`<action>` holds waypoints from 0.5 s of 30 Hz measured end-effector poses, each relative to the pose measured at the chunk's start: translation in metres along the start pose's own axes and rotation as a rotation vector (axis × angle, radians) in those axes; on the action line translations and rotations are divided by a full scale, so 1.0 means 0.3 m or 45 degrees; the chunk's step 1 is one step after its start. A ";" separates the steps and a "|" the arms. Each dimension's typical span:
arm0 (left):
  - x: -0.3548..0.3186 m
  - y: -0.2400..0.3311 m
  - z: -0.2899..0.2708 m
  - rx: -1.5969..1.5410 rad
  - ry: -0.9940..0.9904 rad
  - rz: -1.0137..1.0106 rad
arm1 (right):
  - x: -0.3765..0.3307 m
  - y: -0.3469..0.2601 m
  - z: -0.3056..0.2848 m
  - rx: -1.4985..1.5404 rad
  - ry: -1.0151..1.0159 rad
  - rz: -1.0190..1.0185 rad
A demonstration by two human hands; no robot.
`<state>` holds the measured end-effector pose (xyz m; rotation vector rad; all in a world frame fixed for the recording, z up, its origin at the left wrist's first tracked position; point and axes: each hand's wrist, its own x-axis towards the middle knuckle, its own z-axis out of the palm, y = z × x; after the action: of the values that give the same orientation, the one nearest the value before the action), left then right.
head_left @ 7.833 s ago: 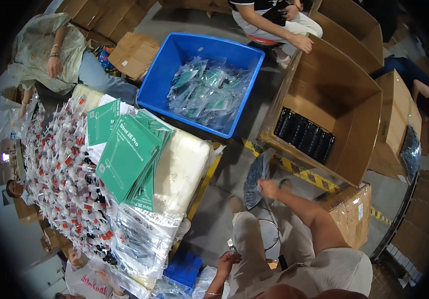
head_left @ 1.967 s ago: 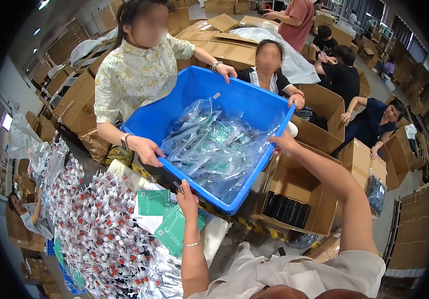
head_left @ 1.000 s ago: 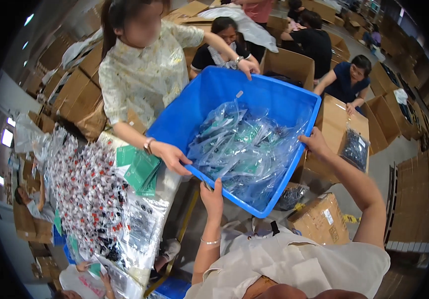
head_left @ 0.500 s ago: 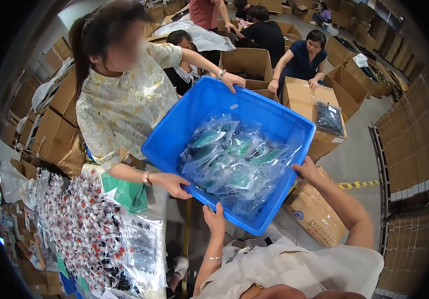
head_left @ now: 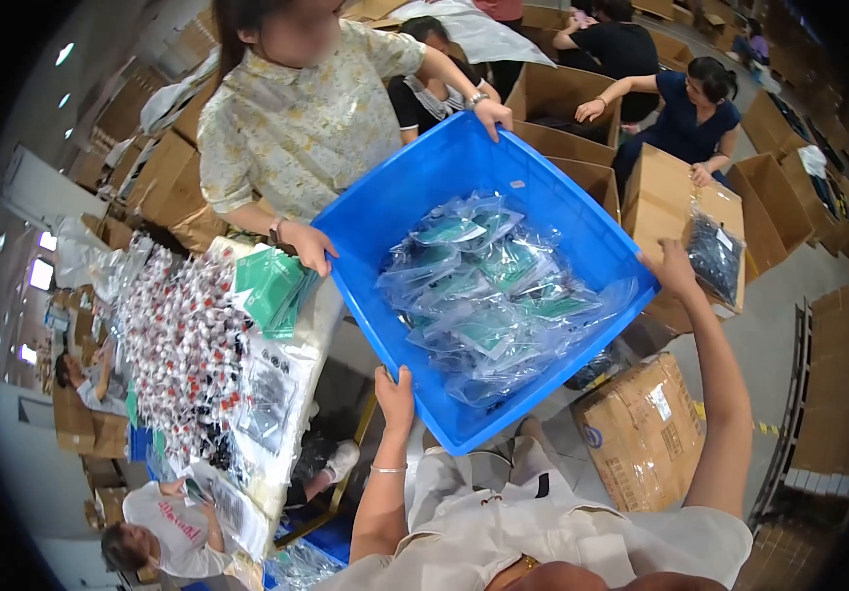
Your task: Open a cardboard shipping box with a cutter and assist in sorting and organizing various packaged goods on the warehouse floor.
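A large blue plastic bin [head_left: 353, 236] is held up between me and a co-worker in a patterned shirt. Clear plastic bags with green cards [head_left: 503, 261] lie heaped inside it. My left hand [head_left: 395, 397] grips the bin's near left side, thumb up at the rim. On the right, my right hand [head_left: 671, 266] is closed on the rim near the right corner. Opposite me, the co-worker's hands [head_left: 309, 244] hold the bin's left and far corners. The fingers of all these hands are partly hidden behind the bin's walls.
At left, a table bears a pile of small white-and-red wrapped items [head_left: 183, 345] and green cards [head_left: 271, 286]. A taped carton [head_left: 641, 433] stands on the floor by my right. Beyond the bin, another person leans over a carton [head_left: 671, 202] with a black bagged item on top.
The bin has shifted right and slightly up in the view, still held by both of us. The seated person in dark blue has turned their head and reached an arm left.
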<state>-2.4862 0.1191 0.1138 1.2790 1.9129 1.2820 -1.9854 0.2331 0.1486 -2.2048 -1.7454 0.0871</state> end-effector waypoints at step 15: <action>-0.202 0.000 -0.370 -0.189 -0.071 0.040 | -0.372 -0.230 -0.122 0.376 -0.199 -0.162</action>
<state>-2.5483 0.0175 0.1561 1.2598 1.7311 1.3622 -2.0687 0.1320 0.1861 -1.9159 -1.8153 0.4669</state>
